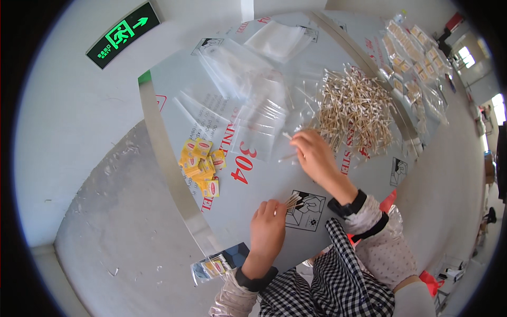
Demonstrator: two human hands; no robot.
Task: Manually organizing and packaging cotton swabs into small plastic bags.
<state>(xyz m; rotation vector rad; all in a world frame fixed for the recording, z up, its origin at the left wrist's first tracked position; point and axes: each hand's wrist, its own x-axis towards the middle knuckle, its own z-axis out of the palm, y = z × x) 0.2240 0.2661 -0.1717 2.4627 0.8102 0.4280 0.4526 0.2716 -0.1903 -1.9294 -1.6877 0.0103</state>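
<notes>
My left hand [267, 228] is closed around a small bunch of cotton swabs [292, 201], their white tips pointing right, near the table's front edge. Further up the table, my right hand [318, 161] pinches a single cotton swab [287, 136] between thumb and fingers. Just beyond it spreads a big heap of loose cotton swabs [354, 108] with white tips and pale sticks. A few stray swabs lie between the heap and the clear plastic bags [259, 127] to the left.
Small yellow packets [198, 166] are piled by the left edge of the metal-topped table [237, 211]. A filled swab bag [214, 267] sits at the near left corner. More clear bags [277, 39] lie at the back. Rows of filled packs [414, 50] cover the far right.
</notes>
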